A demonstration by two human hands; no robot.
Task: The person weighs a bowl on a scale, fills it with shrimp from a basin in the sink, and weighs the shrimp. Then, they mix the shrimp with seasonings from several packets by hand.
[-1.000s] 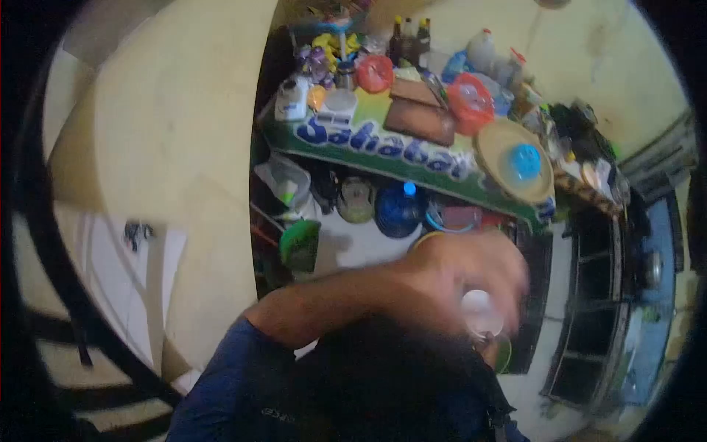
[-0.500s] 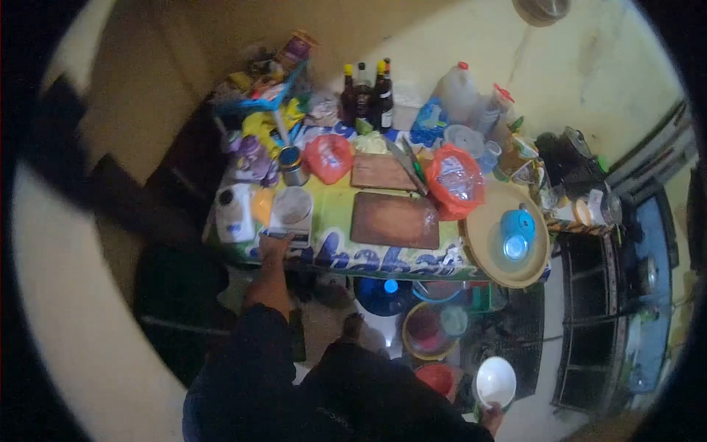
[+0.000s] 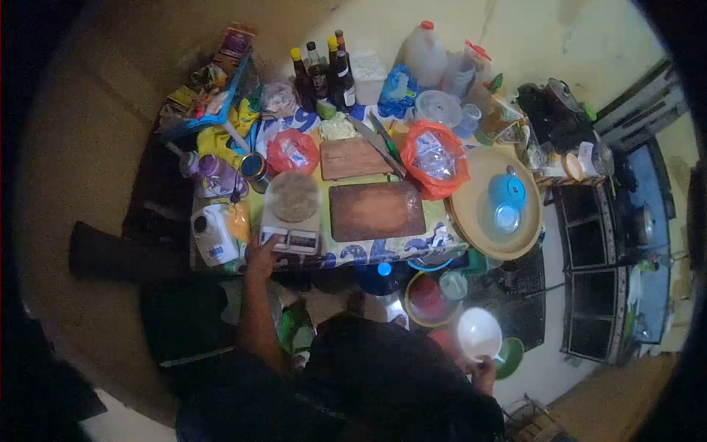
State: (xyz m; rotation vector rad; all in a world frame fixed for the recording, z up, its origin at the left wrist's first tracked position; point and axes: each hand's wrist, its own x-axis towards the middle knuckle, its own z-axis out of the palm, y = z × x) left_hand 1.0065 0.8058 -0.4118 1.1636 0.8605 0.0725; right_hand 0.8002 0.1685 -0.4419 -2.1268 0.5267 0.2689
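Note:
My left hand (image 3: 261, 254) grips the front left corner of a white kitchen scale (image 3: 300, 241), with the fingers at its front panel. On the scale is a round greyish platform (image 3: 293, 197). Low on the right, my right hand (image 3: 484, 374) holds a white bowl (image 3: 479, 334) by its rim, the inside facing up. A green bowl (image 3: 509, 359) shows behind it, partly hidden by the white one. Right of the scale lies a dark-edged cutting board (image 3: 377, 211). A second wooden board (image 3: 356, 159) sits behind it, with a knife (image 3: 379, 147) across its right end.
A white bottle (image 3: 215, 234) and a metal can (image 3: 255, 172) stand left of the scale. Red plastic bags (image 3: 293, 151), dark sauce bottles (image 3: 317, 77) and a large round tray (image 3: 465, 214) crowd the table. Tubs and a red basin (image 3: 427, 298) stand on the floor below.
My view has shifted closer to the table. The scale, with my left hand on it, has moved right, away from the white bottle. The white bowl has risen with my right hand.

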